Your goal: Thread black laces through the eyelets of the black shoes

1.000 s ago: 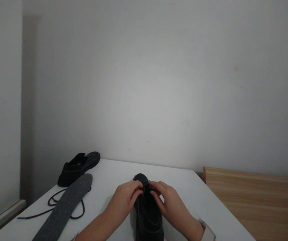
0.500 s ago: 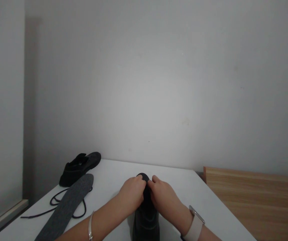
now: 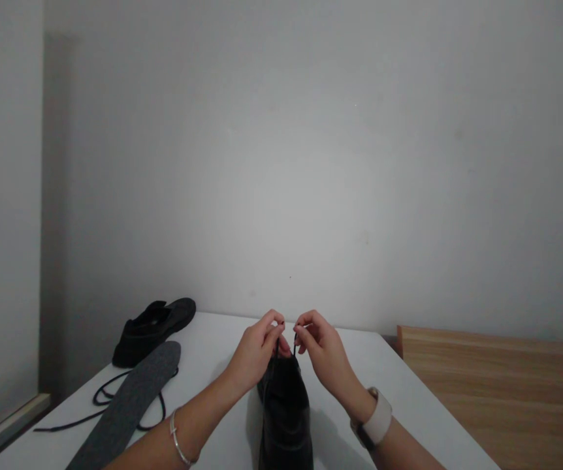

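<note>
Your left hand (image 3: 255, 349) pinches one lace (image 3: 277, 348), your right hand (image 3: 324, 349) pinches another lace (image 3: 295, 344), both raised over the shoe (image 3: 286, 418), seemingly to keep them taut and apart; the shoe sits on the table (image 3: 367, 365), centred before you, probably for even reach.

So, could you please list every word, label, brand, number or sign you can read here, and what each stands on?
There is none to read: no lettering shows on the near shoe, the far shoe, the insole, the wristband, the wall or the wooden board.
</note>
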Demonstrator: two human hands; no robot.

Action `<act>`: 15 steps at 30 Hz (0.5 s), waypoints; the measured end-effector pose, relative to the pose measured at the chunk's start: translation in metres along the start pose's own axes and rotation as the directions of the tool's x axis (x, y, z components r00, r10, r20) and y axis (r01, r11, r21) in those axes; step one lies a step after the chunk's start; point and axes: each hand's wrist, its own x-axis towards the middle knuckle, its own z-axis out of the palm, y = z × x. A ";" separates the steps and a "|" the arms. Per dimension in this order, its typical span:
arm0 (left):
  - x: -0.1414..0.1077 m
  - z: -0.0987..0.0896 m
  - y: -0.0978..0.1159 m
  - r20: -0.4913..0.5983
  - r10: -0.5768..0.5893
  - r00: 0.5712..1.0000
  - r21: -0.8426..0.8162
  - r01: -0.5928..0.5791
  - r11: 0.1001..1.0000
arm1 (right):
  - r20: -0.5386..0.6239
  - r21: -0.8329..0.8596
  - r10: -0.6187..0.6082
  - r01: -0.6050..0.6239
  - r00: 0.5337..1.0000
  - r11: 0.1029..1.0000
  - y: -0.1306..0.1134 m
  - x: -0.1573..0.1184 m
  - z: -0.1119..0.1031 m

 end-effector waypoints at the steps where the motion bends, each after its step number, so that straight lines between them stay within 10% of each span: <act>1: 0.000 0.002 -0.004 0.017 -0.044 0.999 -0.049 0.045 0.998 | 0.010 -0.014 -0.017 0.017 1.000 1.000 0.000 -0.001 0.001; 8: 0.003 0.003 -0.006 0.117 -0.053 0.992 -0.150 0.071 0.986 | -0.033 -0.114 -0.156 0.151 0.987 0.982 -0.005 0.000 0.000; 15: -0.004 -0.001 -0.001 0.188 -0.057 0.980 -0.212 0.097 0.972 | 0.035 0.124 0.017 -0.021 0.999 0.992 0.000 0.001 0.002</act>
